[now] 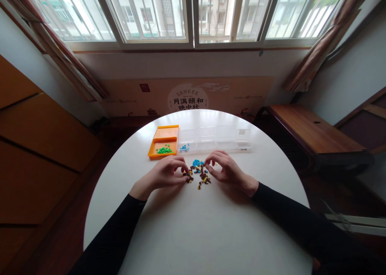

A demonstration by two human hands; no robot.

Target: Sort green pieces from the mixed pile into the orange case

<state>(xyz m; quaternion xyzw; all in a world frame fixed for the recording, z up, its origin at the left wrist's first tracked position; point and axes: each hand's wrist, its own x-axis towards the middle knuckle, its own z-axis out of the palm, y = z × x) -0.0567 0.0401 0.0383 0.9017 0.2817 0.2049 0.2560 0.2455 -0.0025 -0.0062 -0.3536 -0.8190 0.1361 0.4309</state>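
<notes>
On the white table, a loose pile of small toy bricks (203, 177) in brown, yellow and blue lies between my hands. My left hand (169, 172) rests at the pile's left side, thumb and forefinger apart around a few brown bricks. At the right side, my right hand (226, 169) has its fingers curved and its thumb apart from the forefinger, its tips close to brown and blue bricks. Blue bricks (198, 163) gather at the pile's far edge. Whether a tiny brick touches the fingertips is too small to make out.
Behind my left hand, an orange tray (152, 156) with a raised lid holds green bricks (165, 150). To its right, a clear compartment box (211, 149) has a few blue bricks (184, 147) in its left compartment. The round white table (187, 234) faces a window; a wooden bench (319, 126) stands at the right.
</notes>
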